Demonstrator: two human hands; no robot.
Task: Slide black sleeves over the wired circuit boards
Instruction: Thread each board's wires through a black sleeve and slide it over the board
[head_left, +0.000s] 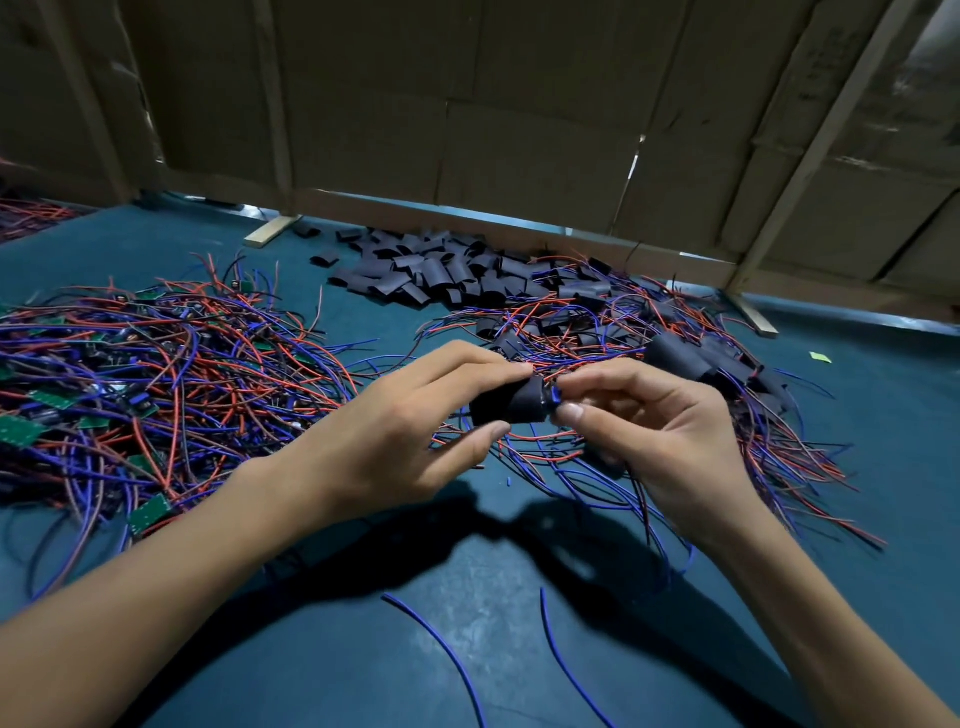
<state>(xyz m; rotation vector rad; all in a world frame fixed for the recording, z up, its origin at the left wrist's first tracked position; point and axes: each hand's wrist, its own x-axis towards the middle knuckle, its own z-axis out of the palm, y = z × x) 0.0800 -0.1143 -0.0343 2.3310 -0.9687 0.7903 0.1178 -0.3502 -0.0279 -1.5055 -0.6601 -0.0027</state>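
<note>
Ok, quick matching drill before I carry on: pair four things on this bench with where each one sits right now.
Things:
1. bare boards
2. empty sleeves
3. sleeved boards
4. held sleeve

Places:
A. between left hand and right hand
B. heap at left
C. heap at right
D. pile at the back, by the cardboard wall

Pairs: 1-B, 2-D, 3-C, 4-A

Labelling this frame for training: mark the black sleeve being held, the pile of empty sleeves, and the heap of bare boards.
held black sleeve (506, 405): head view, middle of its outer wall.
pile of empty sleeves (436, 273): head view, centre of the heap.
heap of bare boards (18, 430): head view, on one green board.
</note>
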